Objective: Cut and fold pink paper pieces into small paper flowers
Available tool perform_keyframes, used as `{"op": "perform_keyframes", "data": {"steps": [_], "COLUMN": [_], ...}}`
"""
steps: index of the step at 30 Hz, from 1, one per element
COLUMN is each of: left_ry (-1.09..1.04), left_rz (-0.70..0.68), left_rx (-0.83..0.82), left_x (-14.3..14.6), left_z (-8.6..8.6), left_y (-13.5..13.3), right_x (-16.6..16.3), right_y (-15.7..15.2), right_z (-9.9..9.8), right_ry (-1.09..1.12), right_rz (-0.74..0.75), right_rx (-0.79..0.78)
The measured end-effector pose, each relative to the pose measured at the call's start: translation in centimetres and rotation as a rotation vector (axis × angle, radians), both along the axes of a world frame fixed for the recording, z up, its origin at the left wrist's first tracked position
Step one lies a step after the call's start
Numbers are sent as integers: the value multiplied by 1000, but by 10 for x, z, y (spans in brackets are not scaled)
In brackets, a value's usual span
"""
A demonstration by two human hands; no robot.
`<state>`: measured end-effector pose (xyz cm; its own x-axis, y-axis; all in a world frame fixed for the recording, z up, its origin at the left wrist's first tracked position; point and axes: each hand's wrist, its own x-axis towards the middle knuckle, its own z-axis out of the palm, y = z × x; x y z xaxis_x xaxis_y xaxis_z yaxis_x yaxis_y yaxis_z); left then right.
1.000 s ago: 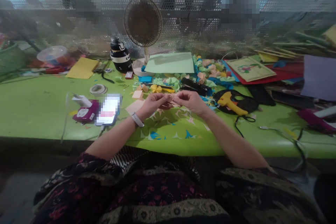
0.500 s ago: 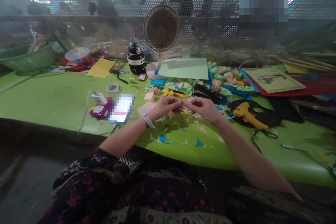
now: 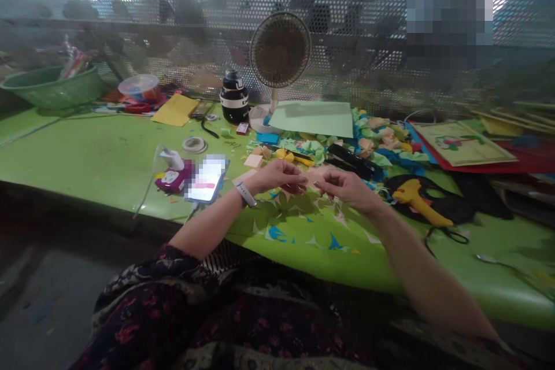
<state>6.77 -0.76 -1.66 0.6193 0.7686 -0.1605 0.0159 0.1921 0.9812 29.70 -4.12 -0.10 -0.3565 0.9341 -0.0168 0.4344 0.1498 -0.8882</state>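
Observation:
Over the front of the green table, my left hand (image 3: 284, 177) has its fingers curled together, a white band (image 3: 246, 193) round the wrist. My right hand (image 3: 347, 189) faces it, thumb and fingers pinched. A peach paper piece (image 3: 315, 174) shows between the two hands; whether it is held or lies behind them, I cannot tell. Whatever sits in the fingertips is too small to make out. Blue paper scraps (image 3: 276, 233) and pale offcuts lie below the hands. Small peach paper squares (image 3: 254, 161) are left of my left hand. A black stapler (image 3: 354, 162) lies beyond my right hand.
Crumpled paper flowers (image 3: 381, 133) heap behind the stapler. A yellow glue gun (image 3: 418, 202) lies right, a phone (image 3: 207, 179) and purple charger block (image 3: 176, 176) left. Behind stand a black bottle (image 3: 235, 98), a fan (image 3: 281, 49) and a green sheet (image 3: 314, 118).
My hands have drawn slightly apart from fingertips meeting, and my right hand has turned lower. The whole view has shifted a little, moving the scene rightward.

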Motion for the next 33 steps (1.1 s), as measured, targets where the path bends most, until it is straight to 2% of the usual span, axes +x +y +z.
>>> {"op": "perform_keyframes", "data": {"steps": [7, 10, 16, 20, 24, 27, 30, 33], "left_ry": [-81, -110, -208, -275, -208, -160, -136, -91], "left_rz": [64, 118, 412, 572, 546, 515, 487, 418], "left_rx": [20, 13, 50, 67, 32, 45, 49, 26], "left_x": [7, 6, -4, -11, -10, -8, -7, -6], "left_z": [5, 8, 19, 22, 20, 17, 11, 3], "left_y": [-8, -7, 4, 11, 10, 7, 8, 10], "right_x": [5, 13, 32, 52, 76, 96, 117, 128], "right_y": [2, 9, 27, 31, 17, 2, -4, 12], "right_z": [1, -2, -4, 11, 36, 47, 46, 36], "right_ry": [84, 132, 295, 314, 221, 101, 11, -92], "right_rz": [-63, -147, -401, -491, -519, -561, -591, -566], "right_rx": [-31, -47, 13, 98, 232, 273, 256, 256]}}
